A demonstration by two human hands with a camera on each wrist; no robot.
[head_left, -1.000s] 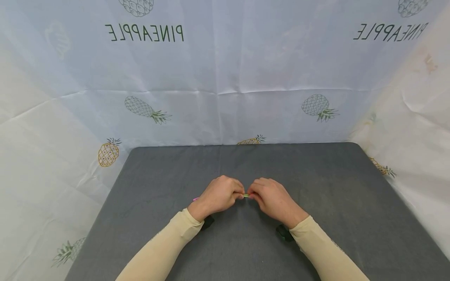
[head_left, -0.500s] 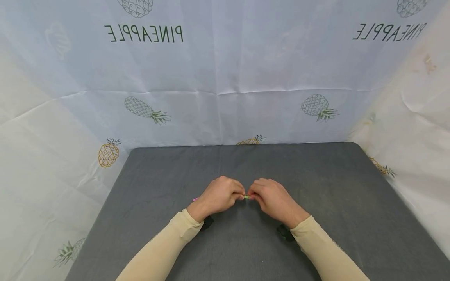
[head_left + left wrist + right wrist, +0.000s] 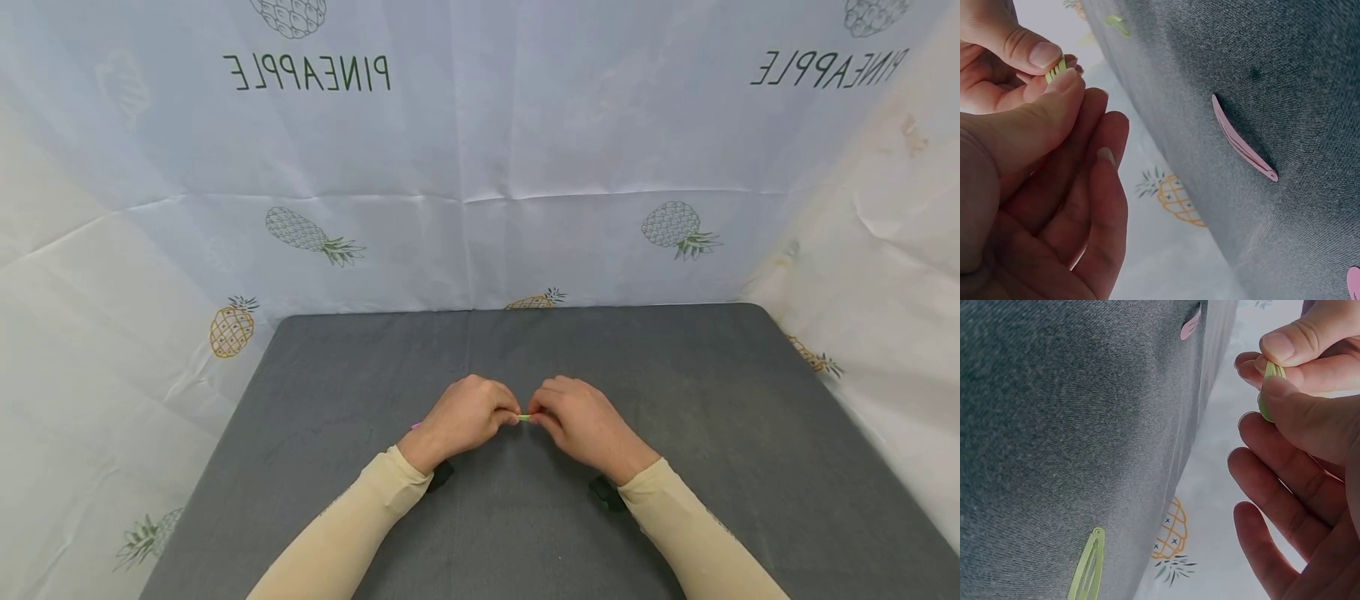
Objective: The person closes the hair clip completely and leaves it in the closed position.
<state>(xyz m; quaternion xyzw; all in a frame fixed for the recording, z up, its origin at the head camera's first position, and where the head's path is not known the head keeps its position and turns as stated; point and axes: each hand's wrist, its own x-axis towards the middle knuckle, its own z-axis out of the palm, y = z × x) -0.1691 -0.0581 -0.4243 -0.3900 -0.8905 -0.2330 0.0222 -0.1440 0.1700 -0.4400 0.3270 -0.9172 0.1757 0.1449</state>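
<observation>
A small green hair clip (image 3: 524,417) stretches between the two hands above the table's middle. The left hand (image 3: 468,417) pinches one end between thumb and forefinger; the right hand (image 3: 588,425) pinches the other end the same way. In the left wrist view the clip (image 3: 1055,69) shows as thin green strips between the thumb tips. From the right wrist view, the clip's rounded green end (image 3: 1265,407) pokes out below the right thumb, and the right hand's other fingers (image 3: 1285,481) are loosely bent. Fingertips hide parts of the clip.
On the dark grey table (image 3: 375,358) lie a pink clip (image 3: 1241,147), another pink piece (image 3: 1354,282) at the left wrist view's corner, and a green clip (image 3: 1088,565) in the right wrist view. A pineapple-printed cloth (image 3: 480,150) stands behind the table.
Both hands keep their pinch on the green clip and have shifted only very slightly; the clip sits a touch higher than half a second ago.
</observation>
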